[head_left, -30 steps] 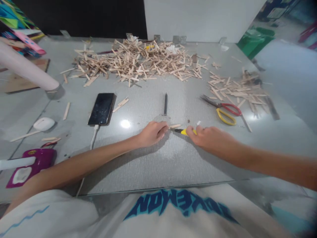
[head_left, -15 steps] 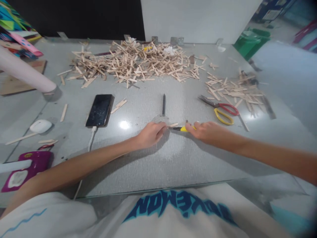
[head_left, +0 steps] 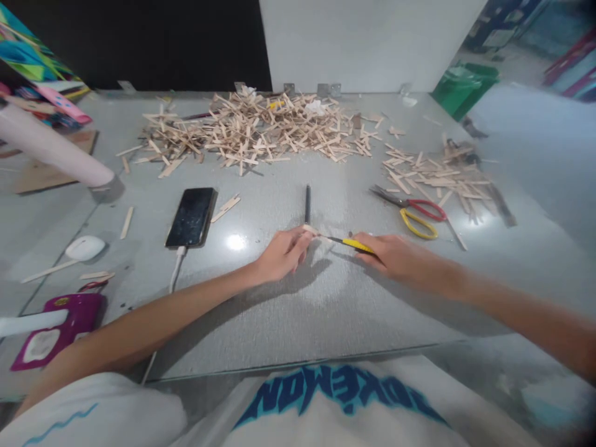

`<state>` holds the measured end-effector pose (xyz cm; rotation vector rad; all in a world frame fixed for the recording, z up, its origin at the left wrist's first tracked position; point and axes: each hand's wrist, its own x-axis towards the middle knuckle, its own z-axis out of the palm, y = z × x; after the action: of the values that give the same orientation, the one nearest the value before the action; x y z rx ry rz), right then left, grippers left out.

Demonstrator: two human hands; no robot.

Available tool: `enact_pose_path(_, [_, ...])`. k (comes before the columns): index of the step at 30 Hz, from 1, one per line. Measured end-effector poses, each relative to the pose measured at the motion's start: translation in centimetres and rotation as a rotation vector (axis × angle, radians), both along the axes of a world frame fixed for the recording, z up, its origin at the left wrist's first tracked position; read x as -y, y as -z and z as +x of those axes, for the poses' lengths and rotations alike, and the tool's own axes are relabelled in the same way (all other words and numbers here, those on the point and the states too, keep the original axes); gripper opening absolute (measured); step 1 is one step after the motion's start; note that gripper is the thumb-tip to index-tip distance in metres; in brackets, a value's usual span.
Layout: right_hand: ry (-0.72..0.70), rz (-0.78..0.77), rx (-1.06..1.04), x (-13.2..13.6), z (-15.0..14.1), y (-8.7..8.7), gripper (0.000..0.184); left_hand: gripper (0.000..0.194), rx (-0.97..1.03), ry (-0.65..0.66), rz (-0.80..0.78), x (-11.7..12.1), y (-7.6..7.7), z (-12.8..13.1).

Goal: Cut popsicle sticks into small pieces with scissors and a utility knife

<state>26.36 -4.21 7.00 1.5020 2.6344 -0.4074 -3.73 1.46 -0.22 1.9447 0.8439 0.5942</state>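
My left hand (head_left: 282, 253) is closed in a pinch on a short piece of wooden stick (head_left: 310, 229) just above the tabletop. My right hand (head_left: 393, 256) is wrapped round the yellow handle of a craft knife (head_left: 357, 245). Its dark blade points left, and the tip reaches my left fingertips at the stick; whether it touches the wood I cannot tell. A dark pen-like rod (head_left: 307, 203) lies just beyond my left hand. Scissors (head_left: 412, 212) with one red and one yellow handle rest beyond my right hand.
A large heap of wooden sticks (head_left: 261, 130) spreads along the back, with a smaller pile (head_left: 442, 177) at right. A phone (head_left: 191, 217) with a white cable lies left. Farther left are a white case (head_left: 85, 248), a magenta device (head_left: 74, 316) and a pale roll (head_left: 56, 146).
My left hand has turned, showing more of its fingers and the stick piece. The knife now slants more, its handle lower at right. The whole view has shifted slightly.
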Motion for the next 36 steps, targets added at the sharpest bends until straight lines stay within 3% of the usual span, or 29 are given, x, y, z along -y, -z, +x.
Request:
enact_pose_path(4, [0.180,-0.202,-0.372,0.9,-0.4,-0.4,0.034,0.071,0.067,-0.004,-0.017,0.3,0.3,0.0])
enact_pose_path(6, [0.237,-0.389,-0.473,1.5,-1.0,-0.5,0.031,0.080,0.085,0.024,0.002,0.4,0.5,0.0])
enact_pose_path(9, [0.296,-0.651,-0.626,2.1,-2.2,-0.3,0.034,0.080,0.084,0.056,0.023,0.7,0.6,0.1])
enact_pose_path(12, [0.356,-0.746,-0.742,2.4,-3.3,0.0,0.034,0.073,0.076,0.031,0.038,0.9,0.6,0.2])
enact_pose_path(26, [0.344,-0.763,-0.548,0.2,-2.7,-4.1,0.042,0.067,-0.136,-0.045,0.237,1.8,2.3,0.6])
enact_pose_path(30, [0.414,-0.748,-0.568,1.8,-4.4,-3.0,0.034,0.061,-0.071,0.001,0.220,1.7,2.1,0.5])
enact_pose_path(34, [0.440,-0.526,-0.515,3.8,-6.4,-0.5,0.022,0.057,-0.024,-0.015,0.179,1.6,1.9,0.5])
enact_pose_path(36, [0.438,-0.489,-0.517,3.8,-6.5,-0.3,0.020,0.057,-0.042,-0.028,0.198,1.5,1.9,0.5])
